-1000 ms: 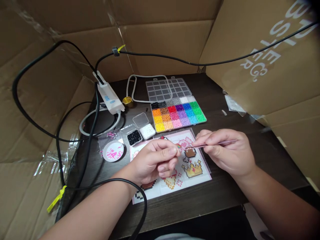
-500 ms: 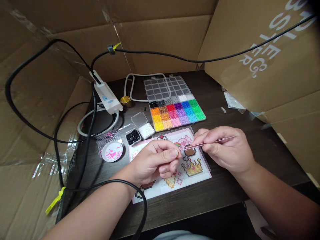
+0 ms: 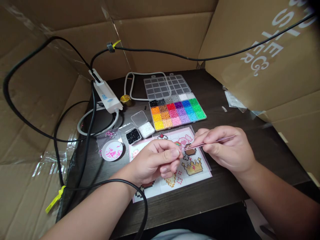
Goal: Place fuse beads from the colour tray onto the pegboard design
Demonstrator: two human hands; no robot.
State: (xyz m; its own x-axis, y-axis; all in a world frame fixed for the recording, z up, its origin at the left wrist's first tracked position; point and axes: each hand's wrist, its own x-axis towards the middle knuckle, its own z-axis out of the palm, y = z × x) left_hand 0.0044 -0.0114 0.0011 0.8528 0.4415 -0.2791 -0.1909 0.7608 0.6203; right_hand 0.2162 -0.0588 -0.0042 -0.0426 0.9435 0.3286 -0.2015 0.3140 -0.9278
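Observation:
My right hand (image 3: 227,146) grips slim pink tweezers (image 3: 200,145), pointed left. Their tip meets the fingertips of my left hand (image 3: 160,158), whose thumb and forefinger are pinched together; whatever sits in that pinch is too small to make out. Under both hands lies a pattern sheet (image 3: 197,180) printed with pixel pictures, among them a yellow crown, partly covered by a clear pegboard. Left of it, a small white dish (image 3: 122,150) holds pink beads. Two little open boxes, one with black beads (image 3: 133,136) and one with white beads (image 3: 146,129), stand behind my left hand.
An open bead case (image 3: 177,111) with many colours stands at the back. Left are a power strip (image 3: 107,95), a gold round object (image 3: 125,99) and another pegboard (image 3: 107,135). A black cable (image 3: 146,206) loops over my left forearm. Cardboard walls (image 3: 162,40) surround the table.
Both hands keep almost the same pose, with the tweezers' tip still at my left fingertips. The view has shifted very slightly.

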